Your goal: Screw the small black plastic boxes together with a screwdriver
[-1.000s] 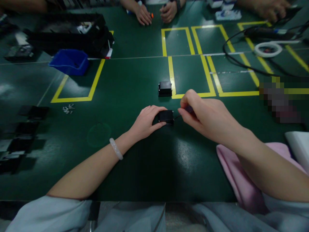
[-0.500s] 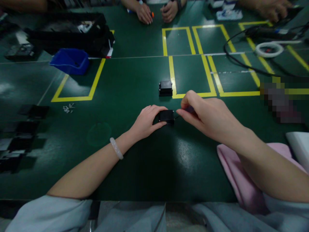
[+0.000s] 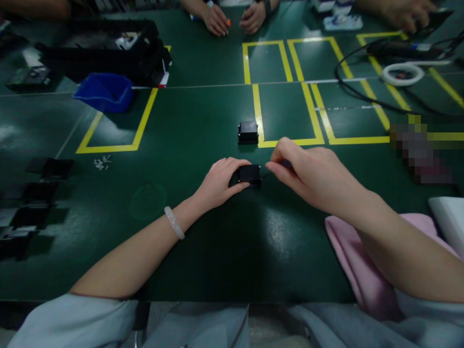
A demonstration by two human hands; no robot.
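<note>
My left hand (image 3: 222, 182) grips a small black box (image 3: 250, 174) on the green table, thumb at its near side and fingers at its far side. To the right, my right hand (image 3: 308, 169) pinches a thin dark tool (image 3: 266, 176), whose tip meets the box's right side near a small screw. Most of the tool is hidden in my fingers. A second black box (image 3: 248, 132) sits just beyond the held one. Small silvery screws (image 3: 103, 163) lie in a loose pile at the left.
Several black parts (image 3: 39, 192) lie at the left edge. A blue bin (image 3: 105, 92) stands before a large black tray (image 3: 101, 50). At the right are a pink cloth (image 3: 348, 246) and a black cable (image 3: 339, 72). Another person's hands (image 3: 235, 20) rest at the far side.
My right hand has shifted very slightly, with the thin tool still at the box's right side. My left hand keeps its grip on the box.
</note>
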